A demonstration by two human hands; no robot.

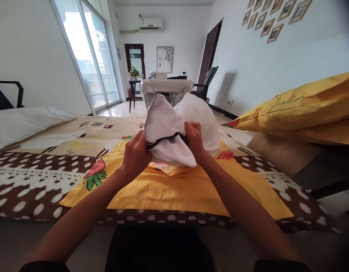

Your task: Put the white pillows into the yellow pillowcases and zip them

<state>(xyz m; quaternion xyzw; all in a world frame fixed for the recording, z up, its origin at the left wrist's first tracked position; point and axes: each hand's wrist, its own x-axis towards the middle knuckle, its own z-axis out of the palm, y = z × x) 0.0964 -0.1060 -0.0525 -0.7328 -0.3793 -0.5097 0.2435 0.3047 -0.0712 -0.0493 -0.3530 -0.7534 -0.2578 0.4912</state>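
Note:
A white pillow [201,121] is bunched up in front of me, its near end folded so that two corners stick out, one up and one down. Dark shadow fills the fold between them. My left hand [136,154] is closed on the pillow's left edge, and my right hand [194,140] grips it at the right of the fold. Beneath lies a yellow pillowcase [168,192] with strawberry prints, spread flat with some creases. The pillow hides part of its middle.
A brown and cream patterned blanket [18,189] covers the bed. Another white pillow [29,124] lies at the left, and a yellow pillow [310,109] is raised at the right. Beyond stand a plastic-covered table [165,86] and a black chair [208,84].

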